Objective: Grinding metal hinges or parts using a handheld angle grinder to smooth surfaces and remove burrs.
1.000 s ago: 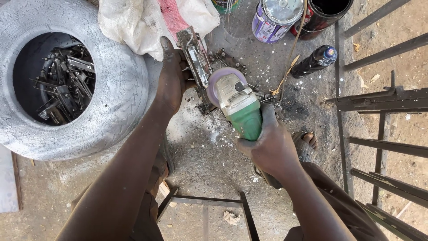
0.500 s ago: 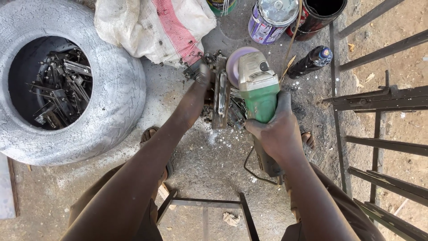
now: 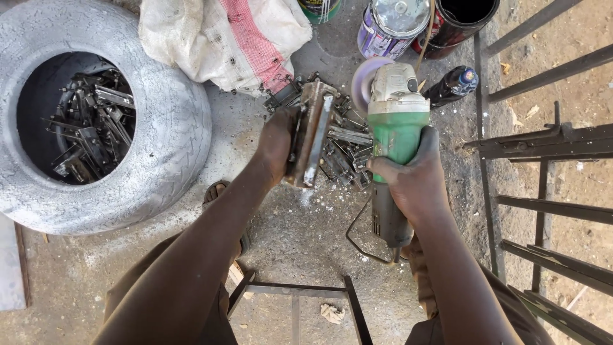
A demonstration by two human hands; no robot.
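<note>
Rusty flat metal bracket (image 3: 311, 134): gripped upright by left hand (image 3: 276, 144), fingers wrapped round it.
Green angle grinder (image 3: 394, 128): right hand (image 3: 412, 182) clenched round its body, just right of bracket.

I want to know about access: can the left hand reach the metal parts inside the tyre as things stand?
Probably not at once: the left hand is full, gripping a flat metal piece. The tyre lies open-topped close beside that arm, its metal parts uncovered.

A grey tyre (image 3: 159, 160) holds scrap metal (image 3: 89, 128) beside a white sack (image 3: 211, 38).
</note>
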